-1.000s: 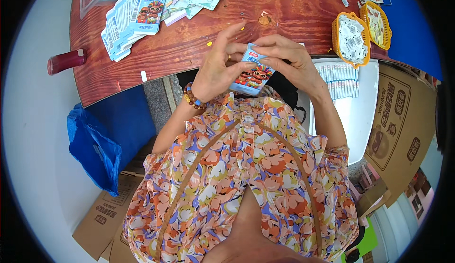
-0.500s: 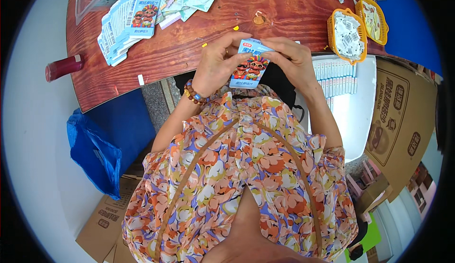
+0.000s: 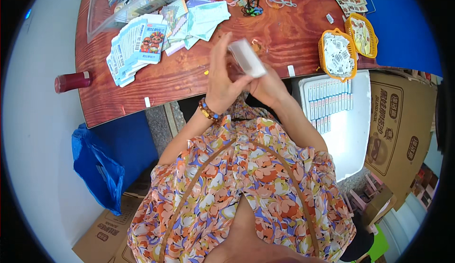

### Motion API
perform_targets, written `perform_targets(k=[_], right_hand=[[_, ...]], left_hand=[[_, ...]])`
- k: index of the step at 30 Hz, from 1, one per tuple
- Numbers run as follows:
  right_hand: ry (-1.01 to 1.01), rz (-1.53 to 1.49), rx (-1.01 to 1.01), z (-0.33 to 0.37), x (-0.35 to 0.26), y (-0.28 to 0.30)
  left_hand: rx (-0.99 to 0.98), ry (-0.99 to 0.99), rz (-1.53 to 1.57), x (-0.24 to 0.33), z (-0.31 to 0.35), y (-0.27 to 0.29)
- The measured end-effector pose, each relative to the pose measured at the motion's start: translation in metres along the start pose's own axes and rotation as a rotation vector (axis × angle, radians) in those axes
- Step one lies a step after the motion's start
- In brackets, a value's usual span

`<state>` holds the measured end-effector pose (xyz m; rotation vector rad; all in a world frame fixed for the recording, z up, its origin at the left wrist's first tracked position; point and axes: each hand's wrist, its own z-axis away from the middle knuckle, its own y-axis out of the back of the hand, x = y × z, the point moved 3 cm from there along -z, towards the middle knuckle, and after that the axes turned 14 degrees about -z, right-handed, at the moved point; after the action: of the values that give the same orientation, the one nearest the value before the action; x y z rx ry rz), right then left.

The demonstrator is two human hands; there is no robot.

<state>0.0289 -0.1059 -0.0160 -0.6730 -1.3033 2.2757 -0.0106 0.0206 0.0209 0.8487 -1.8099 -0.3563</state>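
Observation:
Above the table's near edge, a small paper box [image 3: 247,58] is tilted between my hands, its pale side up and blurred by motion. My left hand [image 3: 222,80] spans its left side, with the fingers near the far end and the thumb at the near end. From the right and below, my right hand [image 3: 271,88] grips the box; its fingers are mostly hidden behind it. A fanned stack of flat light-blue cartons [image 3: 125,52], the top one printed with two cartoon figures, lies on the table to the left.
Pale green printed sheets [image 3: 206,18] and a clear plastic bin [image 3: 142,7] are farther back, near tangled cords [image 3: 251,2]. Two yellow baskets [image 3: 353,56] hold small packets. A white tray [image 3: 353,144] with rows of small boxes stands right; a dark red cylinder [image 3: 72,82] lies left.
The box has turned from its blue printed face to a pale side. My right hand has dropped below it, and my left fingers have straightened. The view has shifted, showing more of the table.

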Motion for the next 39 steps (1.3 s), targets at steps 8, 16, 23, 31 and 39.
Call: perform_targets(k=[8, 16, 23, 31, 39], right_hand=[[0.851, 1.621, 0.108, -0.073, -0.107, -0.012], [0.905, 1.698, 0.053, -0.102, -0.13, -0.019], [0.655, 0.987, -0.158, -0.075, -0.154, -0.019], [0.696, 1.257, -0.192, -0.063, -0.147, -0.008], [0.8, 1.853, -0.03, -0.12, -0.086, -0.061]], left_hand=[[-0.012, 0.131, -0.203, -0.016, 0.001, 0.025], [-0.06, 0.271, -0.206, -0.03, 0.019, 0.031], [-0.044, 0.186, -0.301, -0.021, -0.003, 0.03], [-0.05, 0.248, -0.216, -0.032, 0.0, 0.026], [0.028, 0.267, -0.258, -0.036, 0.011, 0.047]])
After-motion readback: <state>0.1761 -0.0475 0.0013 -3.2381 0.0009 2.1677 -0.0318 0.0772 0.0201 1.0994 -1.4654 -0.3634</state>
